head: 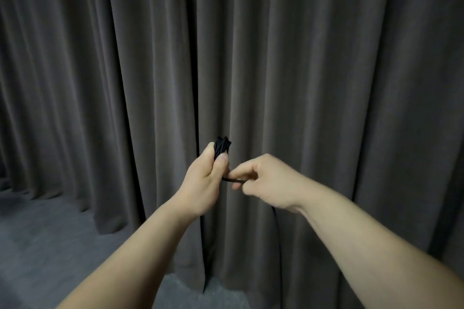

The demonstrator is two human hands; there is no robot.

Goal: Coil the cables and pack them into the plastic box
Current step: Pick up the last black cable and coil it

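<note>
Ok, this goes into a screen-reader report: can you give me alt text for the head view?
Two bare forearms reach forward: the left hand grips a bundle of coiled black cable, while the right hand pinches the loose strand beside it. The rest of the cable hangs down below the right wrist, in front of a dark pleated curtain and grey floor.

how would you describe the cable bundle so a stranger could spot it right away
Against the grey curtain, both forearms meet mid-frame. The black cable bundle sticks up out of the left hand, the only black thing there; one strand runs to the right hand.
</note>
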